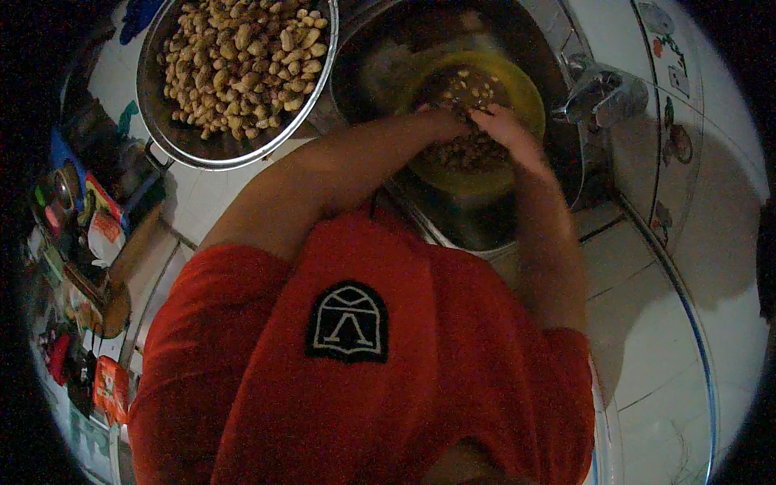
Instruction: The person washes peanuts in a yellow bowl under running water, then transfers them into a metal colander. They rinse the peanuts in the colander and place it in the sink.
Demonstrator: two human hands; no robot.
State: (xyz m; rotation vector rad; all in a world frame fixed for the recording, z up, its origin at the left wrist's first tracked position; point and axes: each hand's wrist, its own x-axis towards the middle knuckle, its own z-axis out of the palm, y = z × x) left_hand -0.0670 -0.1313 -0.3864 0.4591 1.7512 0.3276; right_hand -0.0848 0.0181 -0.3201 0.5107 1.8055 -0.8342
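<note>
Both my hands are inside a yellow basin (533, 91) that sits in a metal sink (485, 221). Muddy-looking brown water (436, 85) fills the basin, with a few pale peanuts (476, 91) at its surface and a mass of darker ones (470, 154) nearer me. My left hand (448, 123) reaches in from the left, its fingers mostly hidden. Close beside it, my right hand (497, 121) has its fingertips at the water among the peanuts. Blur and dim light hide whether either hand grips anything.
A large metal pot (200, 154) heaped with unshelled peanuts (242, 66) stands on the tiled counter (200, 200) to the left. A chrome faucet (606, 97) projects over the sink's right side. Bags and packages (109, 388) crowd the far left. Tiled wall (685, 115) rises at right.
</note>
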